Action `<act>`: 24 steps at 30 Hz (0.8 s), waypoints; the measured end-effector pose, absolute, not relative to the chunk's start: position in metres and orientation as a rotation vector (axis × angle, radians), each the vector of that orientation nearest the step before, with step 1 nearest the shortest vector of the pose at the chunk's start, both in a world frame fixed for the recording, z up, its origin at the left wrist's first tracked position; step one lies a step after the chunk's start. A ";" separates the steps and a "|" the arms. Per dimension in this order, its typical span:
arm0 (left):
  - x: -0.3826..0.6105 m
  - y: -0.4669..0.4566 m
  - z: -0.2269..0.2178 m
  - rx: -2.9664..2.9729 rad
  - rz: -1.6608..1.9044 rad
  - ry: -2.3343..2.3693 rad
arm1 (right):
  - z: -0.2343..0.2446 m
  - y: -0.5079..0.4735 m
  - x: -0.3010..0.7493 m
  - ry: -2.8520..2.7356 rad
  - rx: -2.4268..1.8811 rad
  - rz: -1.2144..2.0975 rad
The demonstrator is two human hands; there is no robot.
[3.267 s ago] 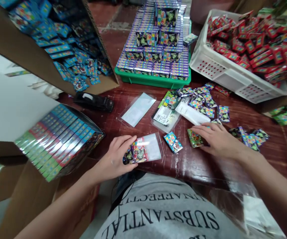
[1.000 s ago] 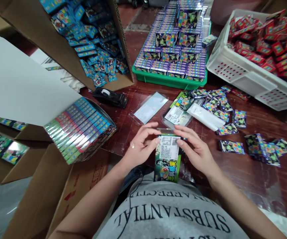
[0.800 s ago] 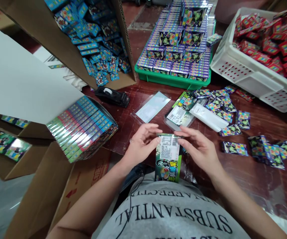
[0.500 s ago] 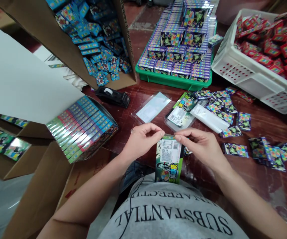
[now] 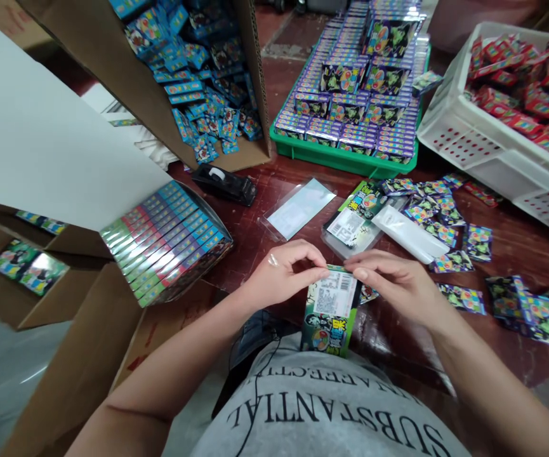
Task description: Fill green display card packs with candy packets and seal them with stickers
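Note:
A black and green candy packet, with a white barcode label near its far end, rests at an angle against the grey shirt. At the left corner of its far edge, my left hand pinches it between thumb and fingers. A small shiny clear piece sits on the back of that hand. My right hand grips the right corner of the same edge, thumb on the near side. Beyond the hands lie a similar green packet in clear plastic and a white sleeve-like strip.
Loose purple sachets lie to the right. Further back stand a green tray of stacked sachets and a white basket of red ones. At left are a black tape dispenser, wrapped rows of boxes and open cartons.
The view has shifted slightly, so the scene sits a little further right. Both hands keep their hold on the packet's far edge, and the right fingers have bent closer over its corner.

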State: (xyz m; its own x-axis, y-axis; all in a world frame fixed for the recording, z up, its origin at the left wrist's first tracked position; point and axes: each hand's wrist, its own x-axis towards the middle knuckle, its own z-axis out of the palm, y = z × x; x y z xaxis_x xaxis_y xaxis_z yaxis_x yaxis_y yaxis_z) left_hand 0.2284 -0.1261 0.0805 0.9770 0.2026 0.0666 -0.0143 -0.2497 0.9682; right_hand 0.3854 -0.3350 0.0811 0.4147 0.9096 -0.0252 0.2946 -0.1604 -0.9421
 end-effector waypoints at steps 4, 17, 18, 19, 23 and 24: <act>0.235 -0.129 0.082 1.897 0.242 0.072 | 0.086 -0.329 0.393 -1.240 -1.753 0.672; 0.248 -0.138 0.082 2.161 0.158 0.087 | 0.167 -0.232 0.392 -1.958 -1.581 0.539; 0.248 -0.137 0.081 2.132 0.129 0.119 | 0.170 -0.231 0.390 -1.931 -1.713 0.497; 0.249 -0.136 0.080 2.099 0.107 0.155 | 0.172 -0.230 0.386 -1.892 -1.849 0.466; 0.248 -0.137 0.078 2.012 0.105 0.253 | 0.170 -0.230 0.374 -1.721 -2.101 0.594; 0.248 -0.137 0.078 2.014 0.123 0.263 | 0.168 -0.230 0.373 -1.667 -2.091 0.667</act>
